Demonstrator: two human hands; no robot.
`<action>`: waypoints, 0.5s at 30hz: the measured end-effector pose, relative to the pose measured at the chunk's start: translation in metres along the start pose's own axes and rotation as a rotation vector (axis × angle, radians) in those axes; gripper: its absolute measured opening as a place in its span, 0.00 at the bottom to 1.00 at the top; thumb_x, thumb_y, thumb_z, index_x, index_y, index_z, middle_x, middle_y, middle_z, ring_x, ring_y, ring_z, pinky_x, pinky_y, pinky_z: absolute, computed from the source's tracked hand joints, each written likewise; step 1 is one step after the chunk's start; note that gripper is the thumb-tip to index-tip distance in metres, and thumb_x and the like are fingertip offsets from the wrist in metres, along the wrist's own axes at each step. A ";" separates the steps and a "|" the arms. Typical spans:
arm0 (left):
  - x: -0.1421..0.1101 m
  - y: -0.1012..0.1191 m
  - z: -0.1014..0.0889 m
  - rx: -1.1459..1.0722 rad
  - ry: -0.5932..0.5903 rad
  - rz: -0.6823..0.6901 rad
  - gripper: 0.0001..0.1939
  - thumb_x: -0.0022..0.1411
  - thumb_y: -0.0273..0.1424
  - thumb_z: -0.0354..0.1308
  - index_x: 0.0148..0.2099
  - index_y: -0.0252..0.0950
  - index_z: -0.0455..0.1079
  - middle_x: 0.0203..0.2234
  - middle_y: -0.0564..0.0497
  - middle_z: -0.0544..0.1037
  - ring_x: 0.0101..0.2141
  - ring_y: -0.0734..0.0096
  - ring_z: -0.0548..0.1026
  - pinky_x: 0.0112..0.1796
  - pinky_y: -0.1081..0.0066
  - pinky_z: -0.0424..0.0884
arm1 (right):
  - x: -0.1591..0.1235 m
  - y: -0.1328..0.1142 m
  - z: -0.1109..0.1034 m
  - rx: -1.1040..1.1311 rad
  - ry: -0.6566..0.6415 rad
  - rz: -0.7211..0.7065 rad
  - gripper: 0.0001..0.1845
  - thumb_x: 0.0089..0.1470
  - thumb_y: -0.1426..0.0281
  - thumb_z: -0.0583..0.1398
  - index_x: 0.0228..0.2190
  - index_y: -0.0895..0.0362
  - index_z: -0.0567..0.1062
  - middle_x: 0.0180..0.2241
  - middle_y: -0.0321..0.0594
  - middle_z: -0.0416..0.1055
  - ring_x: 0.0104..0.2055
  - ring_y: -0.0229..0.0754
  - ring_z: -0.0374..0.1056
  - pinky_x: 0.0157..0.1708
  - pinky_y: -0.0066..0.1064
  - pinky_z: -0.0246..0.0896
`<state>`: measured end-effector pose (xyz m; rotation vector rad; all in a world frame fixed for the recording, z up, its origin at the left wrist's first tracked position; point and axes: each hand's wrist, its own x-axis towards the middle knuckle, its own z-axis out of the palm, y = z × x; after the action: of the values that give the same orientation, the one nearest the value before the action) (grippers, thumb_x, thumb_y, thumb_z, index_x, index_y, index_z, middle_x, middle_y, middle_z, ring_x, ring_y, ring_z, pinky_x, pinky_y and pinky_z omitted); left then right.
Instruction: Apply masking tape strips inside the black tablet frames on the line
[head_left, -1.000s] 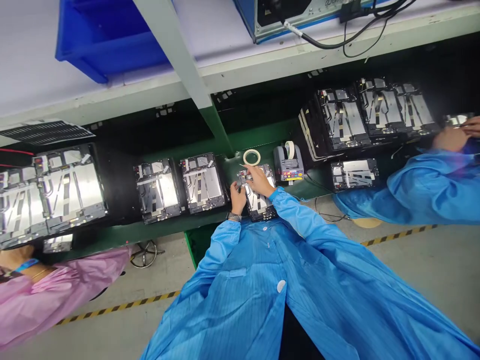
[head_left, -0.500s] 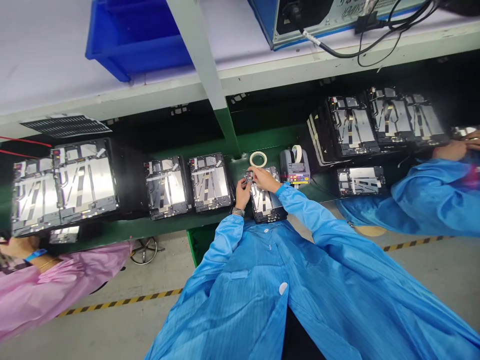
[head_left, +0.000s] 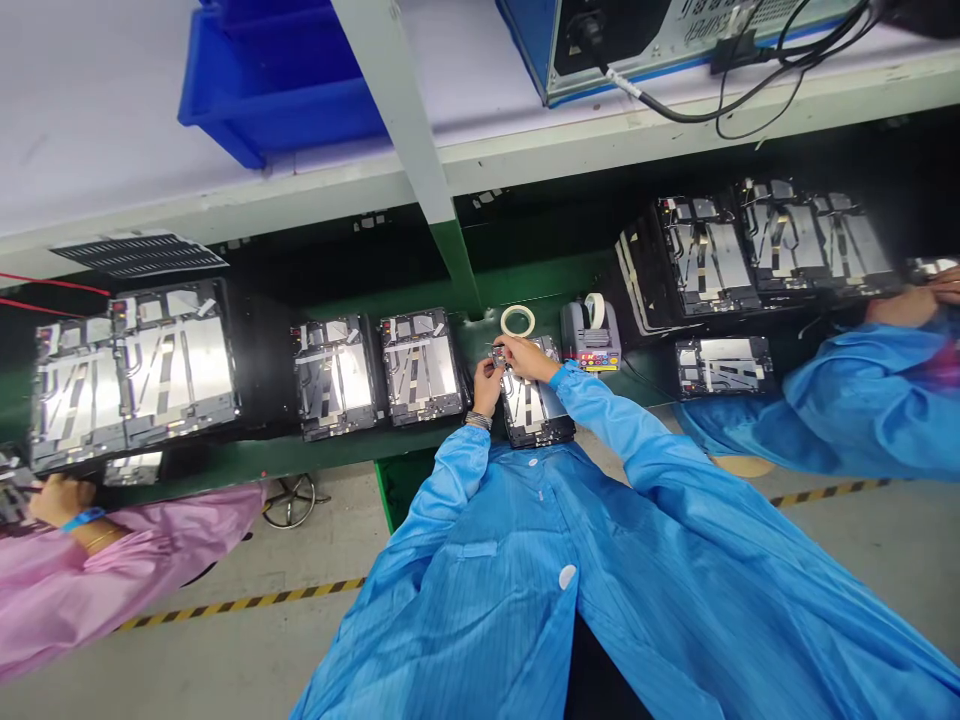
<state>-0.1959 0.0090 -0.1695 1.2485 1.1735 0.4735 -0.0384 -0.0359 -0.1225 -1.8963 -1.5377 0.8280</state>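
Observation:
An opened tablet-like device (head_left: 531, 418), its silver inner plate and dark strips showing, lies on the bench edge in front of me. My right hand (head_left: 528, 358) reaches over its upper left corner with thumb and fingers pinched together. Close beside it, my left hand (head_left: 487, 388) is closed at the device's upper left edge, its fingertips almost meeting those of the right. Something small and dark is between the fingertips, too tiny to name. A roll of pale tape (head_left: 517, 320) lies flat just beyond my hands. The grey tape dispenser (head_left: 591, 338) stands to their right.
Similar opened devices sit in stacks at the left (head_left: 176, 355), nearer left (head_left: 420, 365) and right (head_left: 705, 255). A green-and-white post (head_left: 450, 250) rises behind the bench. Co-workers' sleeves, pink (head_left: 150, 540) and blue (head_left: 862, 400), are on both sides. A blue bin (head_left: 300, 115) is on the shelf.
My hands stay at the device's upper left corner with only slight finger movement. The pink-sleeved co-worker's hand has moved right, further into view. The whole view has shifted slightly.

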 end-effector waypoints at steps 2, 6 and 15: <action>0.003 -0.002 0.001 -0.011 0.005 0.003 0.14 0.66 0.30 0.62 0.52 0.35 0.71 0.53 0.40 0.81 0.53 0.62 0.79 0.58 0.59 0.73 | -0.006 -0.004 0.000 0.062 0.043 0.034 0.30 0.52 0.80 0.56 0.57 0.55 0.73 0.37 0.38 0.73 0.43 0.45 0.67 0.45 0.33 0.62; 0.004 -0.003 0.001 -0.022 -0.004 0.004 0.15 0.66 0.29 0.62 0.54 0.35 0.70 0.54 0.40 0.80 0.55 0.62 0.79 0.59 0.59 0.73 | -0.031 -0.022 0.008 0.421 0.284 0.146 0.27 0.52 0.78 0.60 0.54 0.53 0.74 0.38 0.38 0.74 0.43 0.45 0.68 0.46 0.34 0.64; -0.006 0.003 -0.003 0.017 0.007 0.111 0.32 0.65 0.26 0.60 0.69 0.42 0.60 0.65 0.40 0.70 0.61 0.63 0.74 0.61 0.60 0.72 | -0.064 -0.042 0.039 1.723 0.204 0.601 0.09 0.57 0.75 0.63 0.41 0.57 0.75 0.30 0.37 0.77 0.27 0.37 0.68 0.28 0.27 0.63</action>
<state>-0.1995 0.0068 -0.1637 1.3323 1.1193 0.5515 -0.1042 -0.0892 -0.1089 -0.8982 0.2040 1.4096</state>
